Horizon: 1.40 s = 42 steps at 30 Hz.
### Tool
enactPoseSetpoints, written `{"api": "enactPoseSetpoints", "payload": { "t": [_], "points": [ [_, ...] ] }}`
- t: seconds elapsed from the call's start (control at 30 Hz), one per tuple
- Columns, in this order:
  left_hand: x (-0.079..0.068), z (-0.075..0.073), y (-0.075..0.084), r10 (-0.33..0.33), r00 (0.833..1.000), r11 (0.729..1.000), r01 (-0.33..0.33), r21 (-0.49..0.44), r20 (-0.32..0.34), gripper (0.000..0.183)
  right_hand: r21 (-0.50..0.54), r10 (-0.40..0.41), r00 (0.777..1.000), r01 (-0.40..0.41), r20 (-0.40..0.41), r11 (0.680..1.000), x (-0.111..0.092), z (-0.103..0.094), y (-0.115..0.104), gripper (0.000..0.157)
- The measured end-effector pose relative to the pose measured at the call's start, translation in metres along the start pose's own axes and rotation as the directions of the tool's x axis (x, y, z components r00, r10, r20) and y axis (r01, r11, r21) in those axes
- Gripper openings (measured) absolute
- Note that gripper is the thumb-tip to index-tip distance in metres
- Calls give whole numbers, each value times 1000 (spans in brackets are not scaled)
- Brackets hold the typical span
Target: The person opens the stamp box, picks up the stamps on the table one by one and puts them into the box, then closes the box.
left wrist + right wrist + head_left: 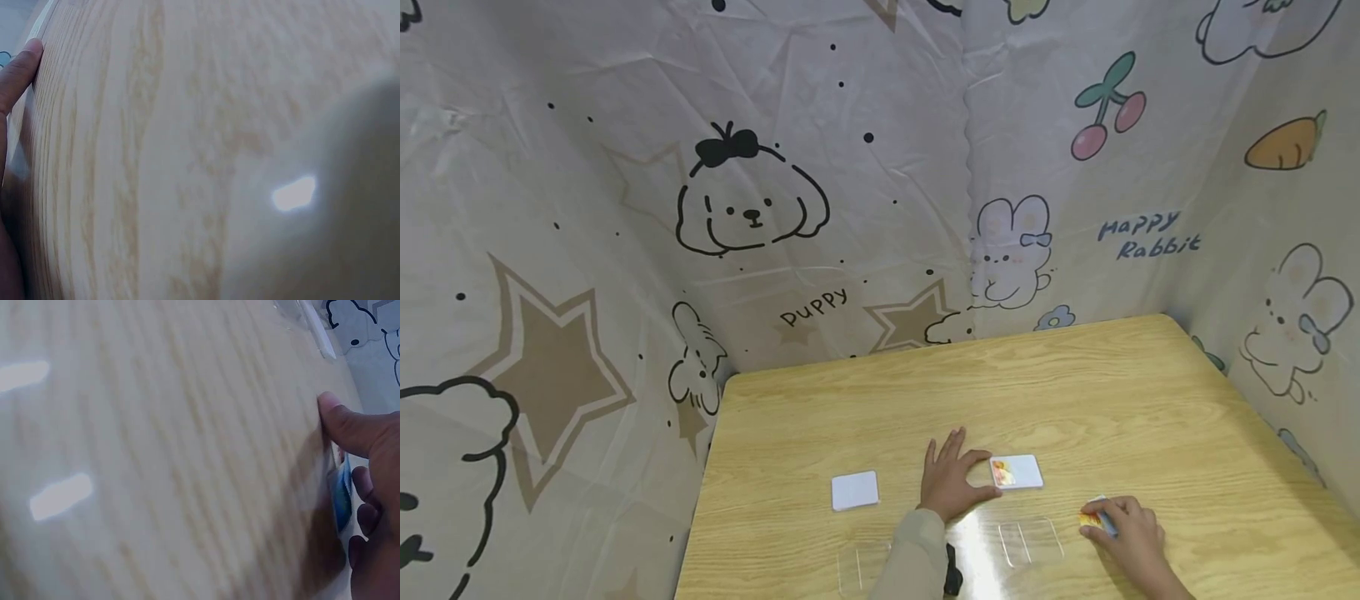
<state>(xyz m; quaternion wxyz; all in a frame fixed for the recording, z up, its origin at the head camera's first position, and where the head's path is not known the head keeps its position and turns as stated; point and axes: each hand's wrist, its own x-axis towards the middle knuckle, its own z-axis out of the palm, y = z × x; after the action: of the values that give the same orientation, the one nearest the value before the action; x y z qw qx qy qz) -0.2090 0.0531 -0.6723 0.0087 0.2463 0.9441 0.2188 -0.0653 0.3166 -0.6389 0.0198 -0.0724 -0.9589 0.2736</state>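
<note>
My left hand (953,482) is at the left end of a white stack of cards (1024,472), its thumb and index finger at two corners, the other fingers extended. An orange and yellow picture shows on the left part of this stack. Off to the right, just above the table, my right hand (1131,529) pinches a few cards (1092,518) with orange and blue printing, partly covered by the fingers; a blue edge of these cards (342,497) appears in the right wrist view. The left wrist view catches only one finger (22,69) of the left hand.
Left of the left forearm lies another white stack of cards (854,491). Two clear plastic box parts, one between the hands (1032,542) and one at the near left (861,569), lie on the wooden table (790,417). Printed cloth (880,208) hangs around the table.
</note>
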Motion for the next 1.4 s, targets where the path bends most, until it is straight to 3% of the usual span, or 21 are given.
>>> {"api": "enactPoseSetpoints", "payload": {
  "t": [0.33, 0.8, 1.4],
  "points": [
    [-1, -4, 1, -3, 1000, 1000, 3, 6, 21, 66, 57, -4, 998, 1, 69, 998, 4, -5, -2, 39],
    [-1, -3, 0, 7, 1000, 1000, -7, 20, 9, 66, 34, 12, 999, -14, 47, 999, 1, -2, 3, 52],
    [0, -5, 1, -6, 1000, 1000, 6, 10, 21, 64, 32, 27, 999, -28, 46, 999, 3, -3, 4, 39]
  ]
}}
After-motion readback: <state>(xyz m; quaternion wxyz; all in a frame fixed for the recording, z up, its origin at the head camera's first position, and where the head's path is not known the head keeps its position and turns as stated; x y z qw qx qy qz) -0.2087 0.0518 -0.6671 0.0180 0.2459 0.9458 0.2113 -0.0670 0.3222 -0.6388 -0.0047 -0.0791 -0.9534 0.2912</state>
